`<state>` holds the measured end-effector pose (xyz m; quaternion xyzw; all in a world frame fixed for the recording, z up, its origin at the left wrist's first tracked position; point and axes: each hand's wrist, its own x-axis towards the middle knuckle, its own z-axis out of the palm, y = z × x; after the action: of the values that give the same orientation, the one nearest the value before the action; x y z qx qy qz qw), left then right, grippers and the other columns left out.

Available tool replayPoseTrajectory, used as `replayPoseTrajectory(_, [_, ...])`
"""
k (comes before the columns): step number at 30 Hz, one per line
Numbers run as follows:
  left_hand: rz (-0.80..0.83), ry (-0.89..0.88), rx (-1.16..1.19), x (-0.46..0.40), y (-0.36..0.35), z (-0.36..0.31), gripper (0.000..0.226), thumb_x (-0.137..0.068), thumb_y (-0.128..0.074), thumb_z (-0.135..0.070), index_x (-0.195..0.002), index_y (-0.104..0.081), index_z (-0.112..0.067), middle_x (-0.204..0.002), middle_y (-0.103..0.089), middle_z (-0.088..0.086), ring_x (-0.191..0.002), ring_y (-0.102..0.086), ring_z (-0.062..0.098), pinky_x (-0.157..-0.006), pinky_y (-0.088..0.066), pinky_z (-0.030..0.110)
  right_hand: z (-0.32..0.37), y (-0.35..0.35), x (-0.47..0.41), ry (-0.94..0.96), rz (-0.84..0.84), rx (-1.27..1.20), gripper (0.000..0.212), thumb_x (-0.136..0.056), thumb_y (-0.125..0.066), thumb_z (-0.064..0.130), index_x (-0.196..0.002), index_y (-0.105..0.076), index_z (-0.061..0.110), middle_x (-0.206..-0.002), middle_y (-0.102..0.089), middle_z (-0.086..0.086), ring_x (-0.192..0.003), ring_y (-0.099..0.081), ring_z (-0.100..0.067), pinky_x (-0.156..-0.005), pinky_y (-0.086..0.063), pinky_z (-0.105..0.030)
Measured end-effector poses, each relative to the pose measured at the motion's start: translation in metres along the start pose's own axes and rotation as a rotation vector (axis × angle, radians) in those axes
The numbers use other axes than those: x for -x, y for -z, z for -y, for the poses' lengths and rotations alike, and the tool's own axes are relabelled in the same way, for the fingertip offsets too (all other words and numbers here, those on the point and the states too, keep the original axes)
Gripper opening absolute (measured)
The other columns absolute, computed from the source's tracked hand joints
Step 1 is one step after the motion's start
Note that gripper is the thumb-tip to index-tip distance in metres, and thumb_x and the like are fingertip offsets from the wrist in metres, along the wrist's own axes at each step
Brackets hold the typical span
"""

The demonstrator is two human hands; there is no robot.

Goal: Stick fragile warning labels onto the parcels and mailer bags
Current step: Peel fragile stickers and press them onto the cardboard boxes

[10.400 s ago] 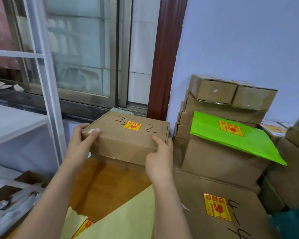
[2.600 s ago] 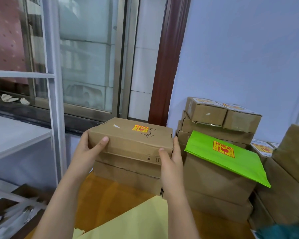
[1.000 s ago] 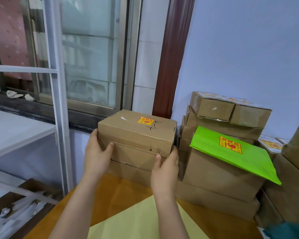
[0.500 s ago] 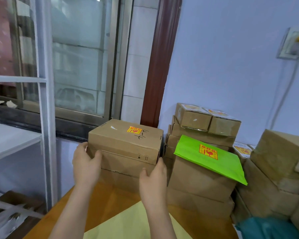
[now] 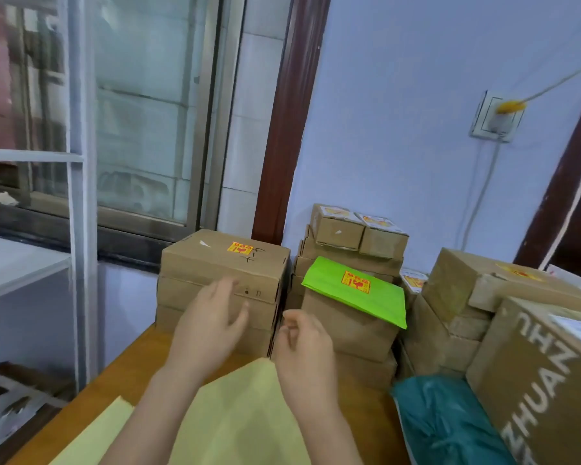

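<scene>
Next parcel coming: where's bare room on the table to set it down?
Bare wood shows along the table's left edge, between the stack of brown boxes and the yellow sheets. A narrower strip lies right of the sheets, before the teal bag. The right side and back are crowded with cartons and the green mailer.

Both hands hover empty before a stack of cardboard boxes (image 5: 222, 283) — left hand (image 5: 208, 327) with fingers spread, right hand (image 5: 304, 347) loosely curled. The top box carries a yellow label (image 5: 239, 248); a green mailer bag (image 5: 359, 292) lies on the neighbouring stack.
</scene>
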<state>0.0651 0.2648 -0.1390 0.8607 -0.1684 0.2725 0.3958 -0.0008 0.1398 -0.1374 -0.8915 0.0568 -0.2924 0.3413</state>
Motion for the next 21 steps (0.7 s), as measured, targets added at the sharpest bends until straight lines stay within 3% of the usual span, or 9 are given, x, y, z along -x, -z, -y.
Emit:
replayPoseTrajectory(6, [0.137,-0.032,-0.101,0.085,0.021,-0.022,0.039,-0.095,-0.047,-0.039,-0.131,-0.044,-0.022,-0.125,-0.051,-0.009,-0.117,-0.046,0.011,-0.083,-0.04,0.024,0.005,0.034,0.041,0.018,-0.042,-0.045,0.024,-0.094,-0.046,0.017,-0.114,-0.059,0.019,-0.104,-0.057,0.006,-0.092,-0.055,-0.011,-0.079,-0.044,-0.026])
replayPoseTrajectory(11, [0.186,-0.079,0.028,0.119,0.025,-0.053,0.033,-0.093,-0.051,-0.036,-0.122,-0.051,-0.021,-0.117,-0.055,-0.011,-0.113,-0.051,0.012,-0.084,-0.043,0.026,0.017,0.067,0.08,0.032,-0.05,-0.048,0.027,-0.096,-0.044,0.019,-0.119,-0.057,0.016,-0.111,-0.057,0.001,-0.098,-0.055,-0.016,-0.084,-0.047,-0.033])
replayPoseTrajectory(15, [0.203,-0.105,0.201,0.127,0.028,-0.101,0.034,-0.091,-0.051,-0.037,-0.12,-0.055,-0.02,-0.117,-0.06,-0.006,-0.109,-0.055,0.011,-0.09,-0.047,0.035,0.022,0.114,0.095,0.038,-0.142,-0.035,0.027,-0.096,-0.045,0.02,-0.12,-0.058,0.014,-0.113,-0.058,0.0,-0.102,-0.055,-0.017,-0.087,-0.046,-0.033])
replayPoseTrajectory(17, [0.185,-0.123,0.254,0.129,0.031,-0.128,0.033,-0.092,-0.053,-0.035,-0.121,-0.056,-0.019,-0.117,-0.061,-0.006,-0.106,-0.055,0.01,-0.088,-0.046,0.032,0.022,0.144,0.103,0.052,-0.195,-0.018,0.028,-0.096,-0.046,0.02,-0.12,-0.059,0.014,-0.115,-0.059,0.0,-0.102,-0.056,-0.016,-0.089,-0.046,-0.034])
replayPoseTrajectory(21, [0.178,-0.127,0.355,0.133,0.033,-0.178,0.032,-0.094,-0.053,-0.034,-0.123,-0.055,-0.02,-0.121,-0.059,-0.007,-0.11,-0.054,0.009,-0.093,-0.043,0.028,0.021,0.209,0.12,0.088,-0.317,-0.03,0.024,-0.094,-0.05,0.016,-0.115,-0.062,0.014,-0.107,-0.061,0.004,-0.09,-0.054,-0.005,-0.082,-0.043,-0.022])
